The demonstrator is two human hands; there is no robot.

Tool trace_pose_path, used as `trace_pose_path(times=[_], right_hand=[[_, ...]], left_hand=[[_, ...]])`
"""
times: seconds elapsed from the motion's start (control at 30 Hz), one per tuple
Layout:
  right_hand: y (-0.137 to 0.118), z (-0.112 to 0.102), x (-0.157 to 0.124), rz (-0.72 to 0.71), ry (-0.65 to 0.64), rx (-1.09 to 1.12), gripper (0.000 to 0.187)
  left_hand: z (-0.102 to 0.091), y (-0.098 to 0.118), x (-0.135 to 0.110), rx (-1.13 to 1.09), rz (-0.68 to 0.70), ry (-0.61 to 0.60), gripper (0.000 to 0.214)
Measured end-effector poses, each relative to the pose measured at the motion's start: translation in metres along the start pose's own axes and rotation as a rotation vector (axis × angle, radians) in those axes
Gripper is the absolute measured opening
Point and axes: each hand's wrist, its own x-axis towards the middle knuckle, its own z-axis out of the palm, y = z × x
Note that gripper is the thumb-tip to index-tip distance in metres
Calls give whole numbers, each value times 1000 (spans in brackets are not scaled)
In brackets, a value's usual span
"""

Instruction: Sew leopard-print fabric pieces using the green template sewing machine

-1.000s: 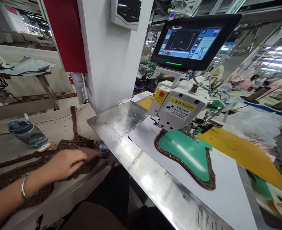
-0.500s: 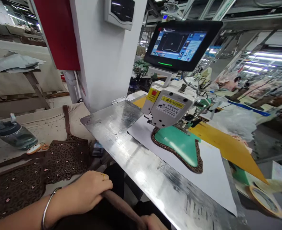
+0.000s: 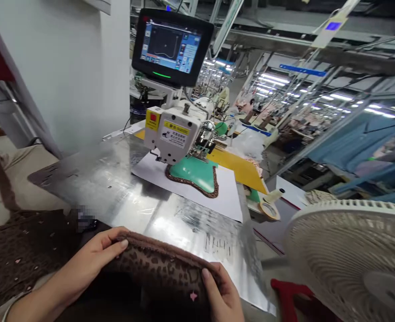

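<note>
A brown leopard-print fabric piece [image 3: 157, 264] with a fuzzy edge is stretched between my two hands, near the front edge of the metal table. My left hand [image 3: 105, 250] pinches its left end, thumb on top. At the right end, my right hand [image 3: 220, 290] grips the same edge, thumb pressed on the print. Beyond them stands a sewing machine [image 3: 174, 134] with a warning label. Under its head lies a green template [image 3: 195, 174] with leopard fabric around its curved border, on a white sheet [image 3: 229, 201].
A lit control screen [image 3: 170, 44] sits above the machine. More leopard fabric [image 3: 23, 255] lies at the left. To the right are a yellow sheet [image 3: 241, 167], a tape roll [image 3: 270, 209], a large fan [image 3: 351, 255] and a red stool [image 3: 291, 295]. A white pillar [image 3: 73, 76] rises behind the metal table [image 3: 117, 192].
My view has swung right, bringing the fan into sight. Both hands have come up with the brown fabric, now spread with its printed side showing.
</note>
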Motion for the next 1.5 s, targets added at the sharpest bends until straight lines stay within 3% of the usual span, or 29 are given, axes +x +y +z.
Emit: trace_pose_path(times=[0.1, 0.3, 0.5, 0.63, 0.93, 1.1, 1.3, 1.4, 1.5], right_hand=[[-6, -2, 4, -56, 60, 43, 45], [-11, -12, 11, -98, 20, 15, 45], [-31, -7, 35, -198, 41, 2, 45], [-38, -8, 48, -241, 39, -68, 41], [-46, 7, 50, -386, 154, -251, 39], [-44, 1, 49, -345, 96, -164, 41], [-42, -5, 46, -463, 76, -262, 33], [-39, -4, 38, -506, 97, -275, 33], [-37, -3, 28, -580, 113, -329, 31]], left_hand=[[9, 2, 10, -92, -45, -12, 45], [13, 17, 27, 108, 51, 69, 50], [20, 38, 54, 101, 2, -77, 53], [26, 45, 65, 132, 27, -81, 53], [35, 34, 80, 230, 205, 121, 52], [27, 31, 77, 125, 155, 83, 60], [27, 27, 75, -44, 33, 76, 65], [31, 29, 69, 100, 126, 107, 57], [33, 29, 64, 573, 391, 290, 40]])
